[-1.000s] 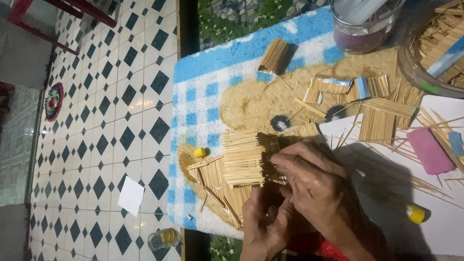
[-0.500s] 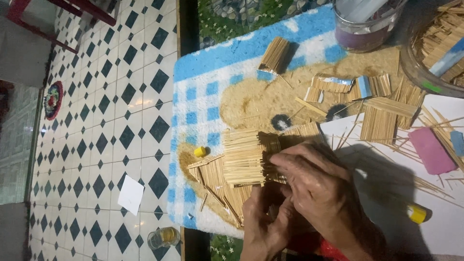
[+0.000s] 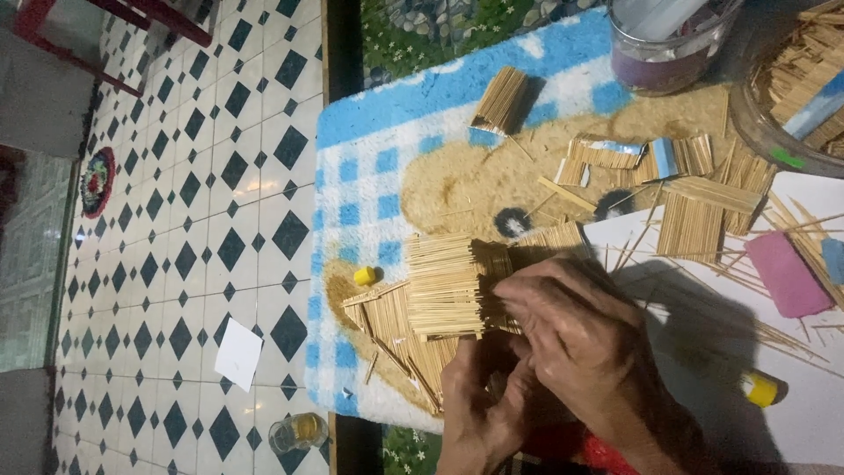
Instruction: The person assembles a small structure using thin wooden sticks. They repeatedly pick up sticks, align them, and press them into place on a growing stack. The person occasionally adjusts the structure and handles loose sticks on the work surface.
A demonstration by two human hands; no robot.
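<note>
A small model built from thin wooden sticks (image 3: 444, 286) lies on a blue-and-white checked mat (image 3: 369, 167). My right hand (image 3: 585, 339) rests over the model's right end, fingers curled onto the sticks. Just below, my left hand (image 3: 479, 409) pinches its lower edge, and together the hands hide that side. More flat stick panels (image 3: 400, 339) fan out under the model's left part. A small yellow cap (image 3: 364, 275) lies beside it.
Loose stick panels (image 3: 694, 220) and a stick bundle (image 3: 501, 98) lie on the mat. A clear jar (image 3: 668, 44) and a tub of sticks (image 3: 791, 88) stand at the far edge. White paper (image 3: 703, 352) carries a pink piece (image 3: 787, 273) and a yellow-capped tube (image 3: 760, 389). A small glass (image 3: 299, 431) stands on the tiled floor.
Both hands stay on the stick model, with only small finger shifts. Nothing else has moved.
</note>
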